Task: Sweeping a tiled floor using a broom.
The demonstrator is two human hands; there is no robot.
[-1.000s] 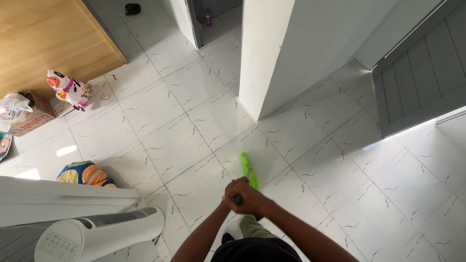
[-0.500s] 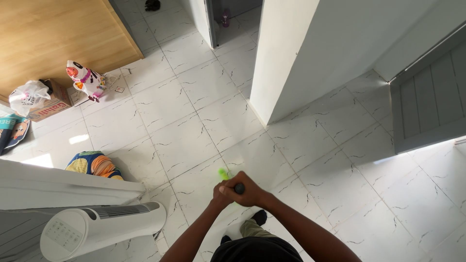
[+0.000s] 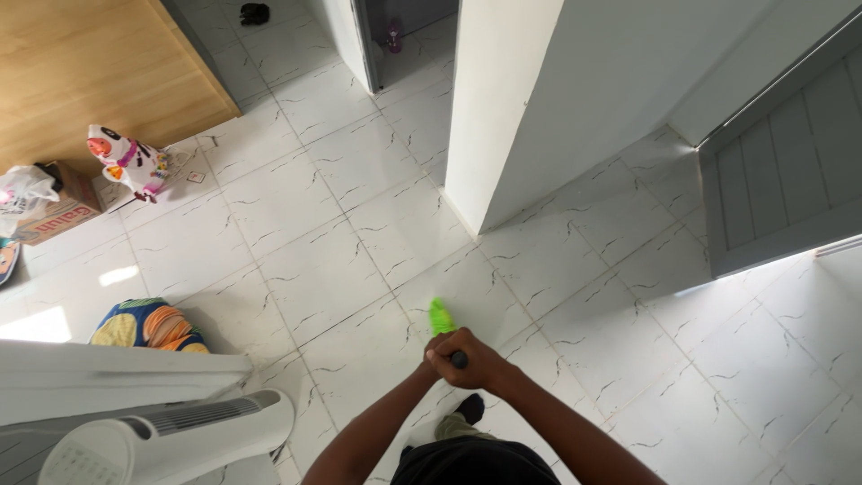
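Broom: bright green head, dark handle end, foreshortened.

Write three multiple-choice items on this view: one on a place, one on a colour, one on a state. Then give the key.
1. Where does the toy cow stand?
A. On the tiled floor near the wooden panel
B. On top of the white tower fan
C. Against the grey door

2. What colour is the head of the long-handled cleaning tool?
A. Red
B. Bright green
C. Blue

3. How do the hands stand?
A. Both hang free
B. Only one grips the handle
C. The left hand and the right hand close together on the handle's top

Key: 1 A, the cow stands on tiles beside the wood; 2 B, green shows just beyond the hands; 3 C, both fists wrap the dark handle end.
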